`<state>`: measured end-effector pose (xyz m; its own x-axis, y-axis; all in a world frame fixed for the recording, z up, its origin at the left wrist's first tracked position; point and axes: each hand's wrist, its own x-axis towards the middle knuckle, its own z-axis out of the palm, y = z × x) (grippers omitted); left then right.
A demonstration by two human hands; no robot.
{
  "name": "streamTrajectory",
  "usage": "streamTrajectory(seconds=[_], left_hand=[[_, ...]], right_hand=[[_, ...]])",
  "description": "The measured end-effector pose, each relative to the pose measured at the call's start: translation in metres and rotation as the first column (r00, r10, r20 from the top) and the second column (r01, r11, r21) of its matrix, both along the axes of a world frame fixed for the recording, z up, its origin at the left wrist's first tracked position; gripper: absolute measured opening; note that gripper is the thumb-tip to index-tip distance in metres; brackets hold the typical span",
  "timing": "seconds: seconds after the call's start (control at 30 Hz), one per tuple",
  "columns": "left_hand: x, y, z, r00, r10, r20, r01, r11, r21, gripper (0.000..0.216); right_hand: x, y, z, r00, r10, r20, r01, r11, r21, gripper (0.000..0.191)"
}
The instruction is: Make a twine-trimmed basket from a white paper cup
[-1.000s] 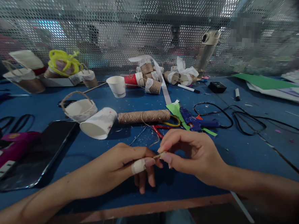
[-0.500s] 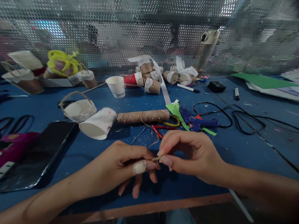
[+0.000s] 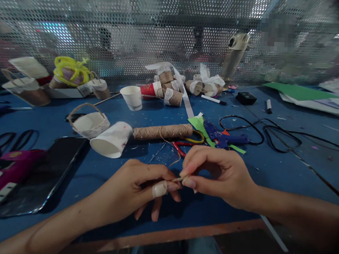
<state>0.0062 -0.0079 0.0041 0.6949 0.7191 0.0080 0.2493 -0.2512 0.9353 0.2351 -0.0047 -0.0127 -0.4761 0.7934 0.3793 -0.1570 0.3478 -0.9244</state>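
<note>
A short stretch of brown twine shows between my two hands, above the front of the blue table. My left hand, its thumb wrapped in a whitish bandage, pinches one part of it between thumb and index finger. With thumb and index fingertips, my right hand grips the twine just to the right. Behind the hands lies a roll of twine, a loose strand trailing from it toward me. Red-handled scissors lie partly hidden behind my right hand.
A blue glue gun with a black cord lies right of the roll. Left stand a small white basket, a tipped paper cup, a phone and a magenta tool. Farther back are an upright cup and a bottle.
Both hands keep their pinch on the twine, with only a very slight shift to the right. The things on the table stay where they were.
</note>
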Motion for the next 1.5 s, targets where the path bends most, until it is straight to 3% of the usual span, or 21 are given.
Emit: streamTrajectory(seconds=[0.33,0.5,0.57,0.67,0.73,0.9,1.17,1.33,1.43,1.5], left_hand=[[0.003,-0.001,-0.001,0.998,0.053,-0.016,-0.051,0.991,0.126,0.024],[0.004,-0.001,-0.001,0.994,0.079,-0.077,-0.054,0.957,0.284,0.023],[0.003,-0.002,-0.002,0.990,0.104,-0.098,-0.051,0.897,0.440,0.020],[0.000,-0.004,-0.004,0.973,0.189,-0.134,-0.044,0.719,0.694,0.018],[-0.001,-0.006,-0.006,0.963,0.224,-0.147,-0.029,0.632,0.774,0.018],[-0.003,-0.009,-0.010,0.956,0.249,-0.155,-0.010,0.556,0.831,0.017],[-0.004,-0.010,-0.013,0.939,0.293,-0.178,0.008,0.501,0.866,0.015],[-0.001,-0.008,-0.012,0.950,0.273,-0.154,0.012,0.462,0.887,0.027],[0.000,-0.007,-0.011,0.960,0.249,-0.131,-0.004,0.479,0.878,0.029],[0.000,-0.007,-0.009,0.966,0.217,-0.138,0.000,0.536,0.844,0.030]], right_hand=[[0.000,-0.002,0.001,1.000,-0.016,0.001,0.016,1.000,-0.024,0.005],[-0.001,-0.001,0.000,1.000,-0.026,-0.009,0.026,1.000,-0.010,0.006],[-0.001,-0.001,0.000,0.999,-0.034,-0.002,0.034,0.999,-0.009,0.006],[0.000,-0.002,-0.001,0.999,-0.040,-0.002,0.040,0.999,0.023,0.007],[-0.001,-0.002,-0.001,0.999,-0.039,-0.016,0.040,0.998,0.052,0.012],[-0.002,-0.003,-0.002,0.997,-0.047,-0.054,0.051,0.996,0.078,0.018],[-0.001,-0.003,-0.002,0.996,0.016,-0.087,-0.020,0.999,-0.036,0.019],[0.000,-0.002,-0.003,0.999,0.020,-0.039,-0.022,0.999,-0.048,0.017],[0.000,-0.002,-0.003,1.000,0.018,-0.016,-0.019,0.999,-0.032,0.017],[0.000,-0.003,-0.003,1.000,0.017,-0.017,-0.017,1.000,-0.015,0.020]])
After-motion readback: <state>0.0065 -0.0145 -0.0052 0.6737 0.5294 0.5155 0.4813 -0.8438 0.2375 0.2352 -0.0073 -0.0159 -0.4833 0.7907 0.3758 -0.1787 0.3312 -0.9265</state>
